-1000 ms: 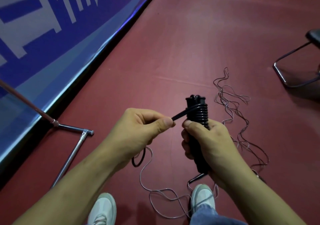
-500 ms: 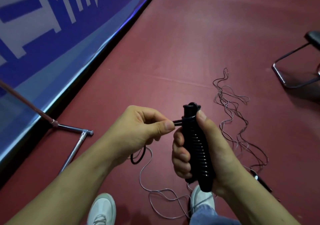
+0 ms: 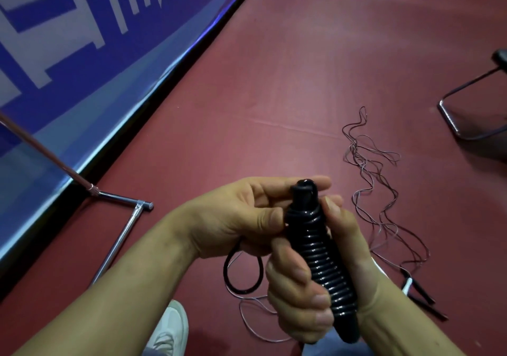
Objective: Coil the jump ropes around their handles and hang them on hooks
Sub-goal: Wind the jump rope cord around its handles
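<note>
A black jump rope bundle (image 3: 319, 254), its handles wound tight with glossy black rope coils, stands nearly upright in front of me. My right hand (image 3: 307, 295) grips its lower half, index finger stretched up along the right side. My left hand (image 3: 238, 218) holds the top of the bundle, fingers reaching behind the cap and thumb pressing the upper coils. A loose black rope loop (image 3: 242, 273) hangs below my left hand. Thin wire jump ropes (image 3: 378, 196) lie tangled on the red floor to the right, with their black handles (image 3: 419, 292) beside my right wrist.
A blue and white banner wall (image 3: 82, 54) runs along the left. A chrome stand base (image 3: 120, 235) with a reddish pole lies on the floor at the left. A chair's metal leg frame (image 3: 463, 125) sits at the far right. My white shoe (image 3: 170, 328) shows below.
The bundle has come closer and lower. My left hand moved from pinching the rope end beside the bundle to closing round its top. The right hand kept its grip.
</note>
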Motion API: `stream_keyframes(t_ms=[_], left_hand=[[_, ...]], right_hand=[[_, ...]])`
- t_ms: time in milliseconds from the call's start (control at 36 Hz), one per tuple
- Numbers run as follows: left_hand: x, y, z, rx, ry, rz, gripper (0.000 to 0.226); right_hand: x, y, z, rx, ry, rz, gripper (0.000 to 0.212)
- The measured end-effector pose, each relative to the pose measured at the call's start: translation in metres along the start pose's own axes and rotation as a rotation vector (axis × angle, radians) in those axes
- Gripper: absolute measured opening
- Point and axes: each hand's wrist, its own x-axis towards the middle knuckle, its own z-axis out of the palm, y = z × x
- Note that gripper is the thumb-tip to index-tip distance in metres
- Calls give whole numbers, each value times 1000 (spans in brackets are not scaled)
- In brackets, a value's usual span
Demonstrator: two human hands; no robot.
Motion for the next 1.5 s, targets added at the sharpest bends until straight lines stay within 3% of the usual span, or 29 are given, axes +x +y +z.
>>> stream_keyframes(t_ms=[83,194,278,333,389,444,583,750,917,1000,1139,1222,1333,1417,1500], left_hand=[[2,-1,-1,-38,-34,-35,62],[3,-2,1,-82,-32,9,37],[3,0,-5,-9,126,47,34],[0,3,-11,70,258,36,31],[-1,5,-13,133,374,17,31],[-1,3,-16,178,513,11,32],[3,-6,-10,264,693,61,20],[7,-5,5,203,590,71,26],[0,10,-4,338,550,91,30],[-4,12,-6,290,538,101,32],[-8,17,-4,378,577,102,33],[-8,20,-3,429,612,120,50],[-13,20,-4,335,426,68,75],[-15,19,-2,257,328,73,66],[-12,19,2,220,424,118,56]], right_hand=[[2,3,-5,0,-20,-15,66],[0,1,-17,-4,120,-75,74],[3,-1,-17,-150,432,-37,90],[8,-3,-23,-337,693,-133,92],[11,-10,-27,-557,905,-240,75],[9,-16,-28,-734,988,-252,53],[9,-5,-19,-985,904,-207,53],[14,3,-18,-1055,980,-397,48],[13,-7,-11,-749,888,-464,49],[12,-7,-7,-609,811,-496,50],[7,-8,-5,-329,594,-430,45],[3,-11,-5,-211,449,-366,45],[2,-9,-2,-108,327,-280,42],[2,-8,-2,-64,249,-250,40],[2,-10,-2,-109,302,-236,44]])
